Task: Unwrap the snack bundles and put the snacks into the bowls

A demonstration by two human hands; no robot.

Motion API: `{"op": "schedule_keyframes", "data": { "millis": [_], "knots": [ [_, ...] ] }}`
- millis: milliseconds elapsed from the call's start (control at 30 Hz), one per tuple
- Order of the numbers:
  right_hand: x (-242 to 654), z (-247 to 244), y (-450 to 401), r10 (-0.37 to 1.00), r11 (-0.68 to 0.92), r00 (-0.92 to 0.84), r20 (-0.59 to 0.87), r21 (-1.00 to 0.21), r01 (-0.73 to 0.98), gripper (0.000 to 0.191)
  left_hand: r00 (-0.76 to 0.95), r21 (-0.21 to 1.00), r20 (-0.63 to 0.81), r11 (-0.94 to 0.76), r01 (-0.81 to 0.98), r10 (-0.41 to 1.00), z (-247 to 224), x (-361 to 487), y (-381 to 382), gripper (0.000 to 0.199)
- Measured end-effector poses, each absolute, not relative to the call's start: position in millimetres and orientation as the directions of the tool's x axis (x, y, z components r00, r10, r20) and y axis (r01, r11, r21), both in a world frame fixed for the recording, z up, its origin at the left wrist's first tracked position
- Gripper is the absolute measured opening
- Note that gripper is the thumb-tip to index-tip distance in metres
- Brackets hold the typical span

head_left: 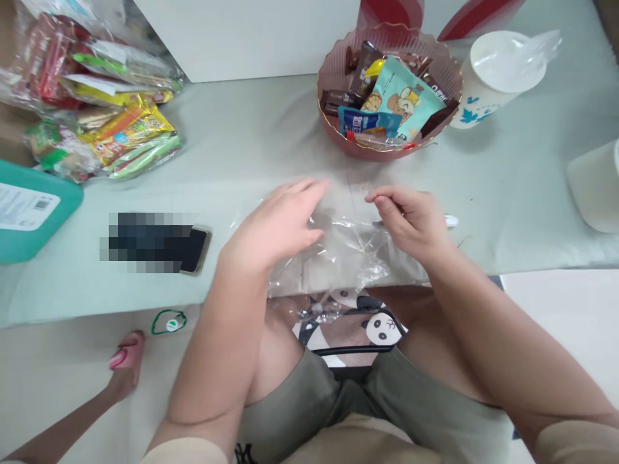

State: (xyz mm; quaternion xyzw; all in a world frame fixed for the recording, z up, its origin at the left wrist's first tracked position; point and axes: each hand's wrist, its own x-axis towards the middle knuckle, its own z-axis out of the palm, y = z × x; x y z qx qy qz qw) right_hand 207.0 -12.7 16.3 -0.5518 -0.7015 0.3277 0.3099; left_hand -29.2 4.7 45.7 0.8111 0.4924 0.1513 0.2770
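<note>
A clear, crumpled plastic bag (338, 241) spreads over the table edge between my hands, and part of it hangs down toward my lap. My left hand (273, 225) is at the bag's left side, its fingers stretched out and the thumb apart. On the other side, my right hand (413, 219) is closed, thumb pressed to curled fingers; what they pinch cannot be made out. A slim object with a white end (451, 221) shows past that hand, mostly hidden by it. Whether it is gripped or lies underneath is unclear.
A pink scalloped bowl (338, 138) of wrapped snacks stands beyond my hands, beside a paper cup (488, 90) with plastic in it. Another white cup (597, 187) is at right. Bagged snacks (120, 129), a phone (196, 250) and a teal container (39, 212) are left. Someone's pink-sandalled foot (130, 361) shows below.
</note>
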Motion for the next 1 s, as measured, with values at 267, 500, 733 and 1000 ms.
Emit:
{"op": "schedule_keyframes", "data": {
  "millis": [267,500,733,1000],
  "knots": [
    [201,10,-14,0.963,0.183,-0.261,0.06,-0.86,0.476,0.037,0.267,0.854,0.12,-0.237,0.462,0.956,16,-18,17,0.022],
    [204,8,-16,0.969,0.084,-0.245,-0.026,-0.901,0.426,0.056,-0.092,0.902,0.262,-0.21,0.377,0.961,8,-37,30,0.034],
    [203,11,-16,0.98,0.06,-0.191,-0.05,-0.845,0.531,0.029,-0.172,0.9,0.359,-0.292,0.323,0.917,-3,-53,42,0.056],
    [206,13,-14,0.982,0.025,-0.175,-0.072,-0.867,0.498,0.022,-0.263,0.899,0.38,-0.287,0.331,0.887,-10,-78,49,0.05]
  ]
}}
